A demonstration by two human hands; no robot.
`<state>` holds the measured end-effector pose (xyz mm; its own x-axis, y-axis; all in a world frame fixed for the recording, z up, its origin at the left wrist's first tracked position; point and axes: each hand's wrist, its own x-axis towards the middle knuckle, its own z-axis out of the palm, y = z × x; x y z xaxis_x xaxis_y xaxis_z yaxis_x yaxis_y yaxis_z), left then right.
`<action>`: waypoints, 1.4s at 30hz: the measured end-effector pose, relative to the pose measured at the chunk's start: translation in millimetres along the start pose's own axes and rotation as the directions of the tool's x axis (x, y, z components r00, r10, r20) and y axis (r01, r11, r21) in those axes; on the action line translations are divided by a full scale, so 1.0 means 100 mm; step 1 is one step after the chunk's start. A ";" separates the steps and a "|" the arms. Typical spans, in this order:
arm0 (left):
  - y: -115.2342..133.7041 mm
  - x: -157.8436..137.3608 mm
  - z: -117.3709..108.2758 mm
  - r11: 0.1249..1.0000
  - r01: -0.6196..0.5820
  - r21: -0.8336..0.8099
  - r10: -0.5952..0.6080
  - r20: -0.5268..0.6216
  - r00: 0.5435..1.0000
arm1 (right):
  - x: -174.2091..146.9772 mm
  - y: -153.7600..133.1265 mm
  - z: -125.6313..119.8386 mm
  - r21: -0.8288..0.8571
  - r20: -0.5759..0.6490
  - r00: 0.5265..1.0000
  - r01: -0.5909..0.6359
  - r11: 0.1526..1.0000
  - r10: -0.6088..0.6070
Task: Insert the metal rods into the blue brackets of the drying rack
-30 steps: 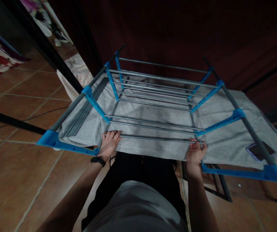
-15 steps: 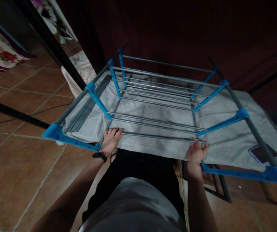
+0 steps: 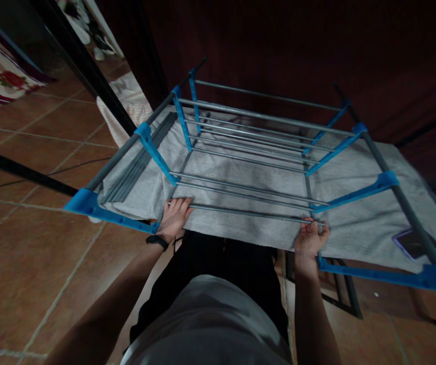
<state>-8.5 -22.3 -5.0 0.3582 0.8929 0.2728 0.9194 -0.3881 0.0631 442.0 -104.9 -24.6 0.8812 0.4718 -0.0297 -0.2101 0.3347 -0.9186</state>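
So we've got one grey rod in play, crosswise at the near end of the rack. Our left hand has its fingers draped over one end of it, and our right hand has the other end in its curled fingers. Gripping close to both ends probably helps us steer it without tipping. Can't tell if either end touches the rack.

On the rack itself we count eight blue brackets, four per side, likely paired so rods can span between them. Two rods sit closest to ours; farther back they overlap too much for us to count.

Just inside the rack's left side is a bundle of loose rods, several laid parallel, maybe so they don't roll around. No solid count there either. One grey cloth is under the rack, perhaps as padding. There's one phone by the rack's right side, and one striped cloth beyond its left.
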 end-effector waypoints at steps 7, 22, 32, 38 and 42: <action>-0.01 -0.01 0.02 1.000 -0.016 0.001 0.016 -0.010 1.000 | 0.00 0.00 0.00 0.004 -0.019 1.000 0.004 1.000 -0.004; -0.04 -0.03 0.05 1.000 -0.002 -0.031 0.003 0.028 1.000 | -0.01 -0.02 -0.02 0.001 0.004 1.000 0.004 1.000 -0.004; -0.02 -0.03 0.05 0.996 0.028 -0.085 -0.032 -0.036 0.999 | 0.01 0.01 0.00 -0.026 -0.038 0.999 0.005 1.000 -0.006; -0.02 -0.06 0.07 0.996 0.050 -0.079 -0.055 -0.054 0.997 | 0.02 0.03 -0.03 -0.030 -0.032 0.999 0.007 1.000 -0.008; 0.00 -0.07 0.07 0.992 0.061 -0.109 -0.069 -0.072 0.995 | 0.00 0.01 -0.03 0.003 -0.061 0.998 -0.013 1.000 0.013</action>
<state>-10.1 -27.1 -14.1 0.2811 0.8990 0.3358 0.9165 -0.3552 0.1839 442.8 -106.7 -26.4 0.9025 0.4257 -0.0652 -0.2225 0.3312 -0.9169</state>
